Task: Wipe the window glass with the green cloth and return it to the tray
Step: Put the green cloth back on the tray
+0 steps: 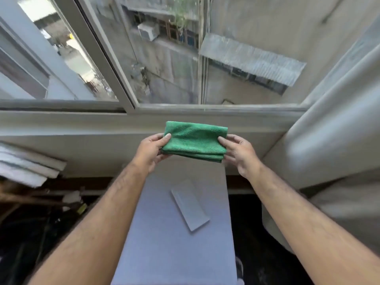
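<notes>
A folded green cloth [194, 141] hangs in the air between both hands, just below the window sill. My left hand [151, 152] pinches its left edge and my right hand [239, 154] pinches its right edge. The window glass [185, 64] rises above the sill, with buildings visible through it. Below the cloth a small grey rectangular tray [190, 207] lies tilted on a grey table top [164, 254] and holds nothing.
A pale curtain [333, 124] hangs at the right. The window frame [107, 58] slants up on the left, with a second pane beyond it. Stacked white boards [26, 167] and dark clutter sit at the lower left.
</notes>
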`<state>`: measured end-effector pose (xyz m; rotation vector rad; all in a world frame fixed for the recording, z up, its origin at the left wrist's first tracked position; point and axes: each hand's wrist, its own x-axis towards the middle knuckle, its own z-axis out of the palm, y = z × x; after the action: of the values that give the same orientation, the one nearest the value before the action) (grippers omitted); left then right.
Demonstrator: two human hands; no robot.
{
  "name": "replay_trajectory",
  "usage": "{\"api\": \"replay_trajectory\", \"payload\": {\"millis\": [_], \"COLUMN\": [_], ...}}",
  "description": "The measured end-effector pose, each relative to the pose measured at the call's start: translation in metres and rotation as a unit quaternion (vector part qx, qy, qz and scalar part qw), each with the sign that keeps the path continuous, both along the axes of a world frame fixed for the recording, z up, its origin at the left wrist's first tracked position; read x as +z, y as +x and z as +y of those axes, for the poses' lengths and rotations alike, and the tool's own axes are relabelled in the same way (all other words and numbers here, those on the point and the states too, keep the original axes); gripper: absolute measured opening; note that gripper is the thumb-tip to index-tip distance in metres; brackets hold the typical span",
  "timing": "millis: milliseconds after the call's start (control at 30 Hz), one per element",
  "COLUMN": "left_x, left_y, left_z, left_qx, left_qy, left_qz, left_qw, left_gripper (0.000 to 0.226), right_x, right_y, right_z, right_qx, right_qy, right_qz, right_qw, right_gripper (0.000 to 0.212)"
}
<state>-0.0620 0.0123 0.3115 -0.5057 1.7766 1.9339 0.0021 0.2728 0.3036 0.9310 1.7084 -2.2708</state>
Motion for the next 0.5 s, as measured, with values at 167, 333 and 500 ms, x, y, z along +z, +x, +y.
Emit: {"api": "replay_trajectory", "payload": {"millis": [167, 333, 500], "left_x": [-0.103, -0.202, -0.282], "left_y": [0.022, 0.032, 0.034], "left_z": [-0.012, -0.022, -0.025], "left_qx": [-0.032, -0.039, -0.090], "left_qy": [-0.052, -0.166, -0.270], "left_qz": [-0.034, -0.065, -0.033], "left_qw": [0.998, 0.983, 0.958], "left_gripper": [0.011, 0.025, 0.032], "right_x": [-0.104, -0.214, -0.298], "right_y": [0.036, 0.077, 0.115], "right_z": [-0.017, -0.035, -0.059], "right_qx": [0.006, 0.027, 0.022], "right_qy": [-0.015, -0.007, -0.011], "right_qz": [-0.063, -0.129, -0.195], "right_qw": [0.998, 0.991, 0.981], "right_gripper": [0.011, 0.009, 0.007]}}
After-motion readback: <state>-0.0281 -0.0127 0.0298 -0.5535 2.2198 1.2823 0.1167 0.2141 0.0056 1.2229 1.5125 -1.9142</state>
